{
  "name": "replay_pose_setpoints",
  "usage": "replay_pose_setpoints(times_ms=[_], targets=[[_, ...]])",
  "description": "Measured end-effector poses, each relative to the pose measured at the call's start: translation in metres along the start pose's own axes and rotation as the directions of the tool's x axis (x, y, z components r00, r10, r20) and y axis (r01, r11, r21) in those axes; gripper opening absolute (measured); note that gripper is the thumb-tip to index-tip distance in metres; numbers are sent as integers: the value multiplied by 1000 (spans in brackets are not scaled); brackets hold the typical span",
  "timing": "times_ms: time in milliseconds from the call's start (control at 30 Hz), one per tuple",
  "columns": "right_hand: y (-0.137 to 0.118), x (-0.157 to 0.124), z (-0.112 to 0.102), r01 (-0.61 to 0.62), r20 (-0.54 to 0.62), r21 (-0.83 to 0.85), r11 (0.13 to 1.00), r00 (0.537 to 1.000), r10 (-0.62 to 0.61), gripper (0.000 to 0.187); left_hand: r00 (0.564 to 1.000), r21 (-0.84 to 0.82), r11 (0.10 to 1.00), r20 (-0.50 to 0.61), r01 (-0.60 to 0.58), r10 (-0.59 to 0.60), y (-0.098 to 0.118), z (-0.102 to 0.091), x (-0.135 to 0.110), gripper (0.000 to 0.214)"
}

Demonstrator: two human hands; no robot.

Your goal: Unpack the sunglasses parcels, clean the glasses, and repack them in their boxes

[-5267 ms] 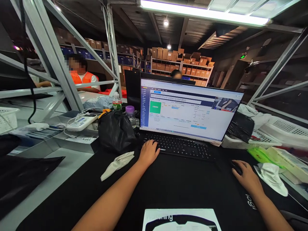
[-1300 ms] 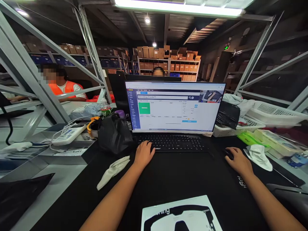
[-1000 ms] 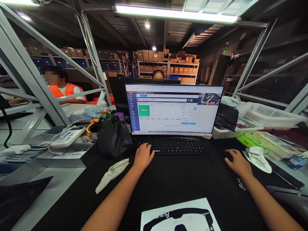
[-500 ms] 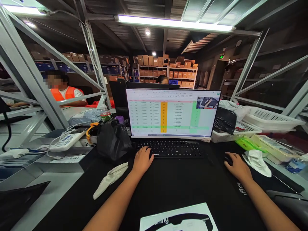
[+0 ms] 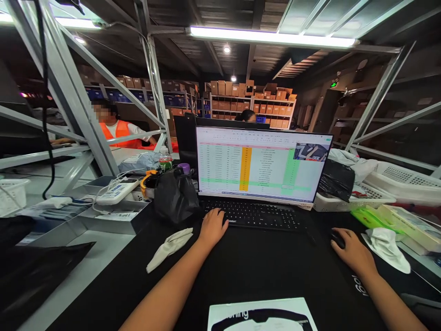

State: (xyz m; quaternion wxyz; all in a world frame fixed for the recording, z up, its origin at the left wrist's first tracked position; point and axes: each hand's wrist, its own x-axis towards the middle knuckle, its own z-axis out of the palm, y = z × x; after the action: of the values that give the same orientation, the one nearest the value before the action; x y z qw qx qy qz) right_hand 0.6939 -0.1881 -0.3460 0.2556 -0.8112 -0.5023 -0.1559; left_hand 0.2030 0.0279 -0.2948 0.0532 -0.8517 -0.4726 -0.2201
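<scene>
My left hand (image 5: pixel 213 226) rests on the left end of a black keyboard (image 5: pixel 262 215), its fingers spread over the keys. On the right, my right hand (image 5: pixel 353 250) is curved over a dark computer mouse (image 5: pixel 337 238), which shows partly beneath the fingers. Both lie on a black desk mat (image 5: pixel 275 262). Behind the keyboard stands a monitor (image 5: pixel 265 165) with a spreadsheet, one column orange and one green, and a small picture inset at its upper right. A white printed sheet or box (image 5: pixel 262 305) lies at the near edge, partly cut off.
Left of the keyboard sit a black plastic bag (image 5: pixel 176 195), a crumpled pale cloth (image 5: pixel 168 248) and a drink bottle (image 5: pixel 165 160). A white cloth (image 5: pixel 387 248) and white baskets (image 5: pixel 399 179) are at right. Beyond the metal frame, a person in an orange vest (image 5: pixel 119 131) sits.
The camera has turned a little to the left, so the whole scene sits further right. Both hands stay in place on the keyboard and the mouse.
</scene>
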Motion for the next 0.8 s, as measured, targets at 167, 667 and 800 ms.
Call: replay_pose_setpoints(times_ms=[167,667,800], targets=[[-2,0,-3,5,24,-9,1000,1000,-4,50,1000,-3,1000,1,3,-3,2,-3,-1,32],[-12,-2,-11,-36,18,-36,999,999,36,49,1000,-1,1000,-2,-11,11,2,-1,0,31],[-7,-2,-6,-31,-5,-15,999,1000,31,49,1000,0,1000,6,-11,11,3,-1,0,31]])
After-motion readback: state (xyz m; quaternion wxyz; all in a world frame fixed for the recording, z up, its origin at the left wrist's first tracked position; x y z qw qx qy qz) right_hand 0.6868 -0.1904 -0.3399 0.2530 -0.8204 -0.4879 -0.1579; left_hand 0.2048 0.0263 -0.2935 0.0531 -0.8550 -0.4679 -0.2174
